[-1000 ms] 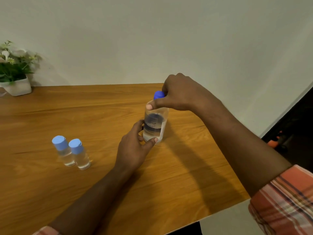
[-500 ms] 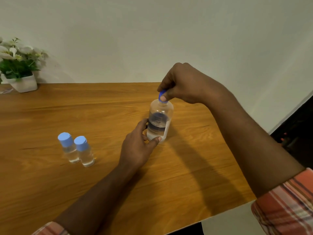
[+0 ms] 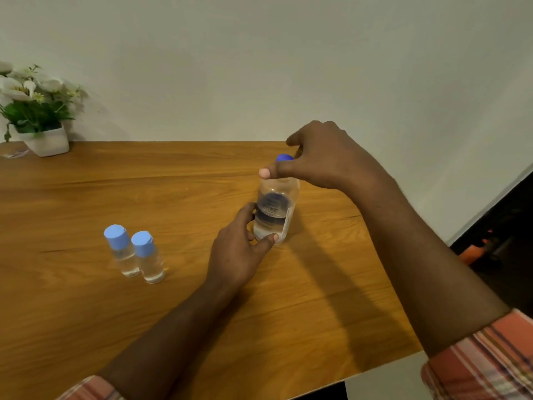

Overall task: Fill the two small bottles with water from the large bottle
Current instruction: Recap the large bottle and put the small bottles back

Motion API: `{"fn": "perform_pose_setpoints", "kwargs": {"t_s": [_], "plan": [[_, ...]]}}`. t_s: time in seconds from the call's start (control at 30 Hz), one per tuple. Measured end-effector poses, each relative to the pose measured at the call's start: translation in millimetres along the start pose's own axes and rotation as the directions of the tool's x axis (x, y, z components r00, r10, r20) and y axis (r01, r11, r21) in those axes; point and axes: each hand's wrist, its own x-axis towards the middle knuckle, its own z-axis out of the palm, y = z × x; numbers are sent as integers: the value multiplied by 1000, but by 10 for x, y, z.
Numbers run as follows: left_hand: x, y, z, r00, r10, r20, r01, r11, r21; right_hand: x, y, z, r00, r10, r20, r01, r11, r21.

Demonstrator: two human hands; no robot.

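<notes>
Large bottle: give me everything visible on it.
The large bottle is clear and plastic-looking, with rounded shoulders and a dark blue cap at its top. A label wraps its middle, dark seen through the bottle, with a white edge at the right; the print is unreadable. It holds clear liquid, level hard to tell. It stands upright on the wooden table. The left hand grips its lower body, thumb across the front; the right hand holds the cap from above.

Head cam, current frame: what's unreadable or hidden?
Head view:
- dark blue cap on large clear plastic bottle: mostly covered by right hand grip; seal state hidden.
- bottle label: blurred.
- fingers of left hand: partly behind bottle.
- white-potted flowering plant: cut by left edge.
</notes>
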Motion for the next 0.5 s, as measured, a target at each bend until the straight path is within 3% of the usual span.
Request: {"fn": "perform_pose_setpoints", "kwargs": {"t_s": [0.17,0.5], "plan": [[-6,-13,-8,1000,-2,-4,2,1000,2,-136,15,35,996,-89,3,83,942,324],[-9,9,0,1000,-6,-2,6,1000,-2,-31,-29,215,982,28,-186,11,979,205]]}}
